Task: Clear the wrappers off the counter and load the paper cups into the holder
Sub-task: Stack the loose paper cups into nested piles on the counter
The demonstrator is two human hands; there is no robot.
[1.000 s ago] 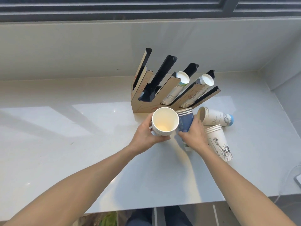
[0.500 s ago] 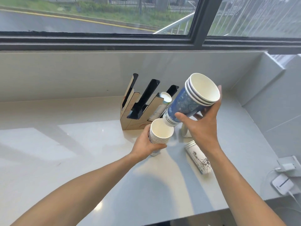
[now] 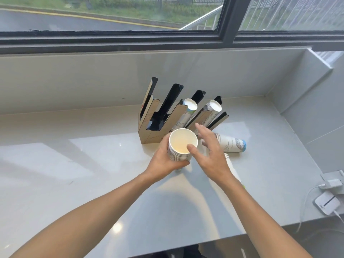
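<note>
cup stack [image 3: 180, 151] in left hand [image 3: 163, 159]

A pale grey counter [image 3: 74, 164] runs under a wide dark-framed window [image 3: 228, 25], with daylight patches across it. Outside lie a road [image 3: 46, 21] and grass [image 3: 130, 6]. White chargers [image 3: 327, 200] sit at the counter's right edge.

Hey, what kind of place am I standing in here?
Probably an office pantry or drinks corner, at a window. A pale grey stone counter carries a slotted cardboard cup holder loaded with paper cups, and the dark-framed window overlooks a road.
</note>
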